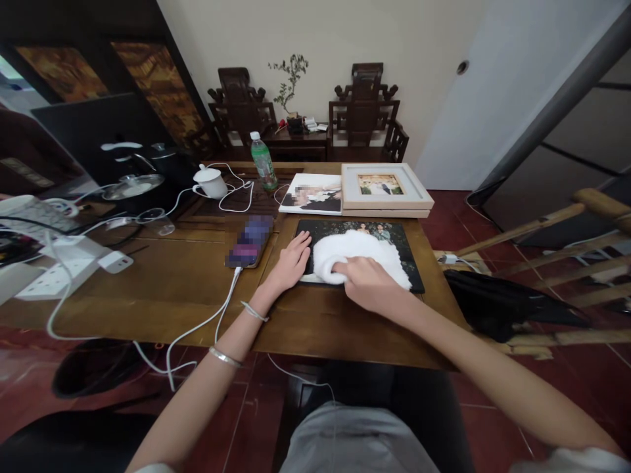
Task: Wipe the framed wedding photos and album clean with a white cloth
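Note:
A dark photo panel [410, 263] lies flat on the wooden table, with two people pictured near its far edge. My left hand [292, 261] rests on the panel's left edge, its fingers stretched out and holding nothing. Bunched under my right hand [371, 284] is a white cloth [362, 253], which spreads over much of the panel. The fingers of that hand are closed on the cloth's near side. Whatever part of the picture lies beneath the cloth is hidden.
Behind the panel lie a white-edged photo print [310, 197] and stacked framed pictures [414, 190]. A charging phone [250, 242] sits to the left, with a green bottle [265, 164] and lidded white cup [211, 182] farther back. Cables run from a power strip [64, 269] past the table's front edge.

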`<state>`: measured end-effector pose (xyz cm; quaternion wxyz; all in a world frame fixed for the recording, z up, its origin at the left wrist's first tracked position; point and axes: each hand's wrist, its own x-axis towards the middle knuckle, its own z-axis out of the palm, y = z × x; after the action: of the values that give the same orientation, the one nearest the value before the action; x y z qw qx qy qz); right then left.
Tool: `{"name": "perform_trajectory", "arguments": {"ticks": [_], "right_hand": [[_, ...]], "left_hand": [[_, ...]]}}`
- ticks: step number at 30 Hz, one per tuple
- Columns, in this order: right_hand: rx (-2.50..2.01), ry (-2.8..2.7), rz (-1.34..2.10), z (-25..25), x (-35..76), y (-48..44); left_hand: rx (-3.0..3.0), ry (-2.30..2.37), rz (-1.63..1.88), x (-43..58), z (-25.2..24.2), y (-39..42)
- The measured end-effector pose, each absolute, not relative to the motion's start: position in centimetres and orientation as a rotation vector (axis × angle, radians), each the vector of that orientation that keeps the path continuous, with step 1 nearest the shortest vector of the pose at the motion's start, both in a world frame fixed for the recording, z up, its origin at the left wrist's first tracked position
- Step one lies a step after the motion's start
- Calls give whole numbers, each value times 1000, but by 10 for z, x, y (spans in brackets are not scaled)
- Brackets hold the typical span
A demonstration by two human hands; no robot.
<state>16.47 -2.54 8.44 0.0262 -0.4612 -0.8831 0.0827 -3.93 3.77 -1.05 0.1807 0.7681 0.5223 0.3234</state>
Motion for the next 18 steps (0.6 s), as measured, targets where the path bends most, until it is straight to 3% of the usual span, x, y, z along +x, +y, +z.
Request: {"name": "perform_trajectory", "arguments": {"ticks": [10,18], "right_hand": [[-1561,-2560,126,81,146,62],[-1435,-2616,121,76,152,52]], "left_hand": [[2195,1456,938,-42,-17,41],[2206,1446,939,-43,-17,41]]}}
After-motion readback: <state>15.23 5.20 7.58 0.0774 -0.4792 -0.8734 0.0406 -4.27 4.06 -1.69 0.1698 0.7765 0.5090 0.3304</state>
